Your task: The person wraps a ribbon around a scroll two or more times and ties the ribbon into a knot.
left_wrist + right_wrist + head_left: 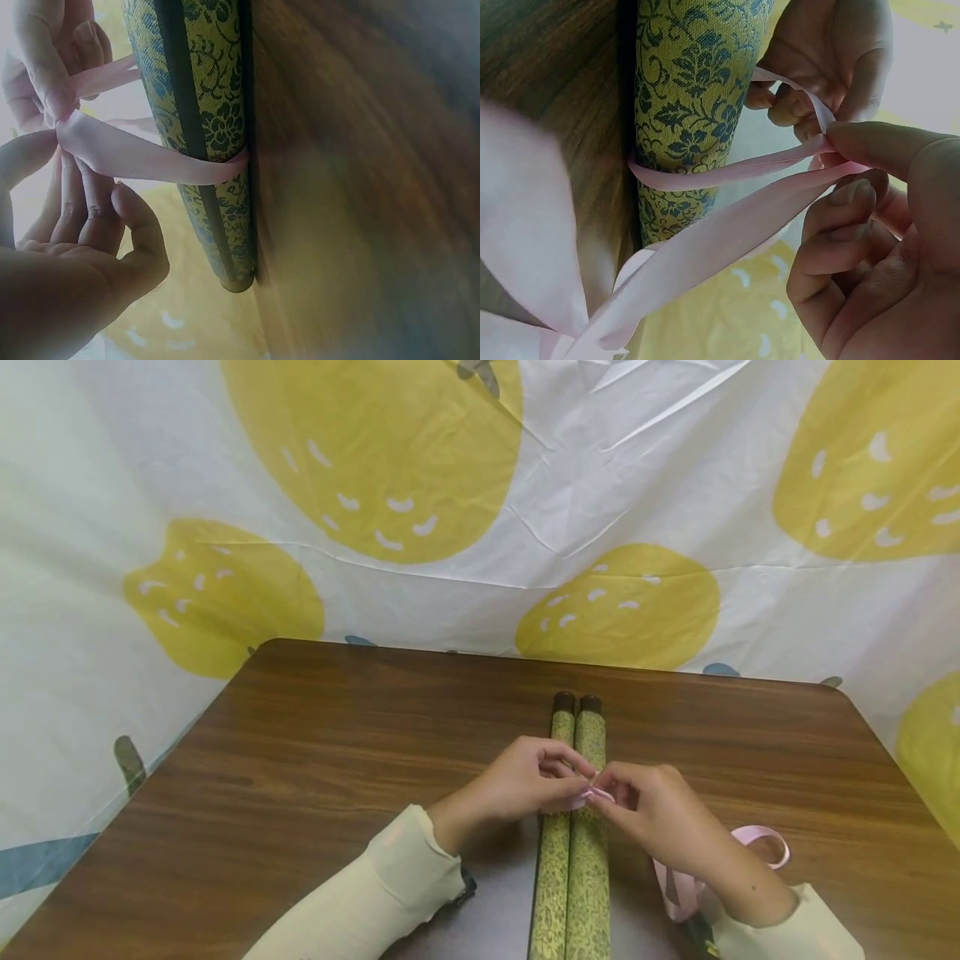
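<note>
Two green floral-patterned rolls (573, 877) lie side by side on the brown wooden table (337, 760), pointing away from me. A pink ribbon (150, 161) is looped round them near their middle. Both hands meet above the rolls at the ribbon's crossing. My left hand (577, 774) pinches one strand, and in the right wrist view it (810, 97) shows curled round a strand. My right hand (600, 793) pinches the other strand, with its index finger (885, 146) pressed on the crossing. The ribbon's loose tail (761, 839) trails to the right beside my right wrist.
A white cloth with large yellow fruit prints (480, 485) hangs behind and around the table. The table's far edge lies just past the rolls' dark end caps (576, 702). Bare wood stretches to the left and right of the rolls.
</note>
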Action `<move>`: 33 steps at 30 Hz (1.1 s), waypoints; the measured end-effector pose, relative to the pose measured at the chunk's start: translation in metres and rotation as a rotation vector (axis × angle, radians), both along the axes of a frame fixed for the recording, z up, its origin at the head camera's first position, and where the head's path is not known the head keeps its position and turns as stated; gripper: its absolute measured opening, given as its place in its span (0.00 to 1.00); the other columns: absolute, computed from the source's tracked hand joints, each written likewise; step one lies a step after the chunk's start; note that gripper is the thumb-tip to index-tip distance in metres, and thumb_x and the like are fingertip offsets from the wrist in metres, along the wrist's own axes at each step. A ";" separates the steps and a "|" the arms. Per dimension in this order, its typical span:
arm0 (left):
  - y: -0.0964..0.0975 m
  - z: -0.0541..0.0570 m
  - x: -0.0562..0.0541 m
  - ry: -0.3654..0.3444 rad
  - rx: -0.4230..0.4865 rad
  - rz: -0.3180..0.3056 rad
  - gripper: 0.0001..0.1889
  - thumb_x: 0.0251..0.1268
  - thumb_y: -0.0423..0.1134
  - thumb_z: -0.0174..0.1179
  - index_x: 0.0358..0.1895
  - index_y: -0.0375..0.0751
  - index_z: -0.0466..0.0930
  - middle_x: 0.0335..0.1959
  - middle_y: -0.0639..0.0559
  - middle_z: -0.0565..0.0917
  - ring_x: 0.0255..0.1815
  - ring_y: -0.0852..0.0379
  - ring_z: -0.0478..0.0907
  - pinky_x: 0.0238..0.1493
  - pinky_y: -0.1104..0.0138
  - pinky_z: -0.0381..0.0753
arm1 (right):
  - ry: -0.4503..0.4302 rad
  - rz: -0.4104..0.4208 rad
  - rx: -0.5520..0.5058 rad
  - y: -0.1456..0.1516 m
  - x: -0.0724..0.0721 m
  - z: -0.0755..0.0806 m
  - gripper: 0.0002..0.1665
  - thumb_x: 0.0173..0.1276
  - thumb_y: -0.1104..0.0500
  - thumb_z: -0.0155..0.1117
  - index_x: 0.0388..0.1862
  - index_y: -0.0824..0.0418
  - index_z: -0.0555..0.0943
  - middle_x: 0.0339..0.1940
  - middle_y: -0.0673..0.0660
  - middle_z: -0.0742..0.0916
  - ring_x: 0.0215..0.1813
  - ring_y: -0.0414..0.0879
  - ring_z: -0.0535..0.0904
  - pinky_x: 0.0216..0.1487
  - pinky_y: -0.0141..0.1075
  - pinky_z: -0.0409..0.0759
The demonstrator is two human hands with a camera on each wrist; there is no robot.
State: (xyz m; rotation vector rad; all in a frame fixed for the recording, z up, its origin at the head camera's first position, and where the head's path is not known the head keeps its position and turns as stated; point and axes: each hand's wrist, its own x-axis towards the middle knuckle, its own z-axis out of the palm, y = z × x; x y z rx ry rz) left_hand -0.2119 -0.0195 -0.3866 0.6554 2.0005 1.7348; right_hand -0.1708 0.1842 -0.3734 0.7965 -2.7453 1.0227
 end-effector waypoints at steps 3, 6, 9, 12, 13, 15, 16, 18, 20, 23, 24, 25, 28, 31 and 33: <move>0.000 0.000 0.000 0.029 -0.036 -0.003 0.11 0.67 0.32 0.63 0.49 0.31 0.84 0.39 0.37 0.88 0.29 0.65 0.83 0.34 0.70 0.85 | -0.005 -0.018 0.016 0.001 0.000 0.001 0.03 0.65 0.60 0.70 0.31 0.53 0.84 0.16 0.39 0.75 0.18 0.30 0.65 0.19 0.28 0.69; -0.001 0.000 0.000 0.097 -0.101 -0.019 0.11 0.66 0.35 0.64 0.48 0.34 0.86 0.41 0.41 0.89 0.33 0.67 0.82 0.39 0.71 0.84 | -0.004 -0.032 0.034 0.002 0.000 0.003 0.03 0.65 0.58 0.70 0.32 0.53 0.84 0.16 0.39 0.74 0.17 0.30 0.64 0.18 0.28 0.68; 0.000 0.000 -0.001 0.173 -0.169 -0.042 0.10 0.65 0.35 0.65 0.47 0.38 0.87 0.44 0.45 0.89 0.37 0.70 0.81 0.44 0.74 0.81 | 0.001 -0.036 0.043 0.003 0.000 0.004 0.03 0.65 0.58 0.70 0.31 0.52 0.84 0.15 0.39 0.73 0.17 0.30 0.63 0.17 0.28 0.67; 0.000 -0.002 -0.001 0.194 -0.209 -0.071 0.08 0.65 0.34 0.65 0.45 0.38 0.87 0.42 0.46 0.90 0.37 0.71 0.80 0.45 0.75 0.80 | -0.001 -0.032 0.039 0.004 0.000 0.004 0.05 0.65 0.59 0.71 0.31 0.51 0.84 0.16 0.39 0.73 0.18 0.30 0.63 0.18 0.28 0.67; 0.000 -0.002 -0.001 0.198 -0.219 -0.080 0.08 0.65 0.34 0.65 0.45 0.38 0.88 0.41 0.46 0.90 0.36 0.71 0.80 0.45 0.75 0.80 | -0.001 -0.031 0.037 0.004 0.000 0.004 0.05 0.64 0.60 0.71 0.30 0.50 0.83 0.16 0.39 0.73 0.18 0.30 0.63 0.18 0.28 0.67; -0.001 -0.004 -0.002 0.213 -0.253 -0.099 0.07 0.65 0.35 0.65 0.44 0.39 0.88 0.39 0.48 0.90 0.35 0.71 0.80 0.44 0.75 0.80 | -0.005 -0.029 0.032 0.003 0.000 0.004 0.06 0.65 0.60 0.71 0.30 0.50 0.83 0.16 0.39 0.73 0.18 0.30 0.64 0.19 0.28 0.67; -0.001 -0.004 -0.002 0.223 -0.270 -0.110 0.07 0.65 0.35 0.66 0.43 0.40 0.88 0.39 0.49 0.89 0.35 0.70 0.80 0.43 0.75 0.80 | -0.007 -0.027 0.030 0.003 -0.001 0.004 0.06 0.65 0.60 0.71 0.30 0.50 0.83 0.16 0.39 0.73 0.18 0.30 0.64 0.19 0.28 0.68; -0.001 -0.004 -0.002 0.244 -0.300 -0.133 0.06 0.65 0.36 0.66 0.42 0.42 0.88 0.39 0.51 0.89 0.36 0.70 0.79 0.44 0.75 0.79 | -0.006 -0.025 0.030 0.003 -0.001 0.004 0.06 0.64 0.60 0.71 0.30 0.50 0.83 0.16 0.39 0.74 0.18 0.30 0.64 0.19 0.28 0.68; -0.002 -0.005 -0.001 0.255 -0.319 -0.155 0.05 0.64 0.37 0.66 0.41 0.44 0.87 0.40 0.53 0.89 0.39 0.70 0.79 0.47 0.74 0.79 | -0.009 -0.021 0.028 0.003 -0.001 0.004 0.05 0.65 0.60 0.70 0.30 0.51 0.83 0.16 0.39 0.74 0.18 0.30 0.65 0.19 0.28 0.69; -0.001 -0.005 -0.001 0.251 -0.319 -0.188 0.04 0.64 0.38 0.67 0.40 0.44 0.87 0.42 0.53 0.88 0.42 0.70 0.79 0.51 0.74 0.78 | -0.007 -0.017 0.023 0.002 -0.001 0.003 0.05 0.64 0.60 0.71 0.30 0.51 0.84 0.17 0.39 0.74 0.18 0.30 0.65 0.19 0.28 0.69; -0.001 -0.005 0.000 0.247 -0.319 -0.197 0.04 0.64 0.39 0.67 0.39 0.44 0.87 0.41 0.54 0.88 0.41 0.71 0.78 0.51 0.74 0.77 | -0.008 -0.017 0.021 0.002 -0.001 0.003 0.05 0.64 0.60 0.71 0.30 0.51 0.84 0.17 0.39 0.74 0.18 0.30 0.65 0.19 0.28 0.69; -0.001 -0.005 0.000 0.247 -0.323 -0.202 0.04 0.64 0.40 0.67 0.38 0.44 0.87 0.37 0.55 0.87 0.39 0.70 0.77 0.49 0.74 0.77 | -0.009 -0.017 0.020 0.002 -0.001 0.002 0.05 0.64 0.60 0.71 0.30 0.51 0.84 0.17 0.39 0.74 0.18 0.31 0.65 0.19 0.28 0.69; -0.001 -0.004 0.000 0.268 -0.339 -0.208 0.06 0.62 0.42 0.69 0.33 0.44 0.85 0.30 0.59 0.81 0.34 0.70 0.72 0.41 0.75 0.74 | -0.012 -0.015 0.016 0.000 -0.001 0.002 0.05 0.64 0.59 0.71 0.30 0.50 0.84 0.16 0.39 0.74 0.18 0.30 0.66 0.19 0.28 0.69; -0.001 -0.005 0.002 0.301 -0.363 -0.186 0.10 0.61 0.44 0.70 0.26 0.45 0.82 0.25 0.61 0.75 0.30 0.68 0.68 0.34 0.75 0.71 | -0.007 -0.013 0.013 0.000 0.000 0.001 0.05 0.64 0.60 0.71 0.30 0.51 0.83 0.16 0.39 0.74 0.18 0.30 0.66 0.19 0.28 0.70; 0.001 -0.005 0.003 0.330 -0.386 -0.152 0.13 0.60 0.45 0.70 0.22 0.46 0.80 0.24 0.62 0.74 0.29 0.67 0.68 0.34 0.73 0.71 | -0.002 -0.009 0.010 -0.001 0.000 0.001 0.05 0.64 0.60 0.71 0.30 0.51 0.83 0.16 0.39 0.74 0.19 0.30 0.66 0.19 0.28 0.70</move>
